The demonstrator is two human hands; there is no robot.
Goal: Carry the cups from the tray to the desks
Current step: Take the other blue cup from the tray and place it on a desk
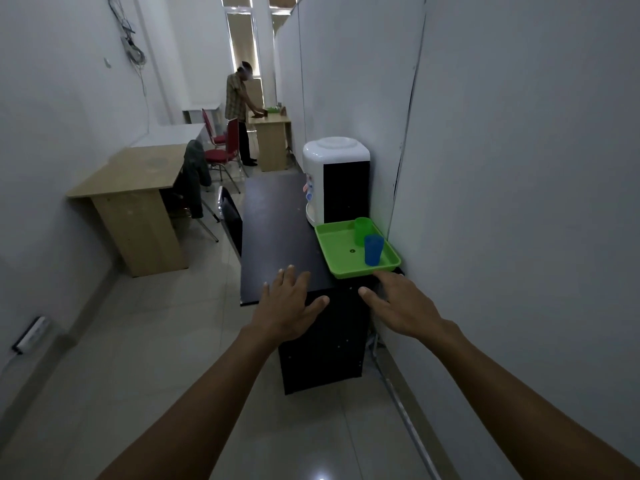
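Both hands are reaching forward with fingers spread wide and holding nothing: the left hand (289,299) is hovering over the near end of the long black rectangular worktop (273,216), and the right hand (403,306) is stretching out just below the near rim of the bright green rectangular plastic tray (337,244). The tray is sitting at the worktop's near right corner, against the white partition wall. Two cups are standing upright in it along its right side: a translucent green plastic cup (362,227) farther back and a blue plastic cup (373,249) nearer. A white and black tabletop water dispenser (337,174) is standing just behind the tray. A light wooden desk (135,188) is standing across the aisle to the left.
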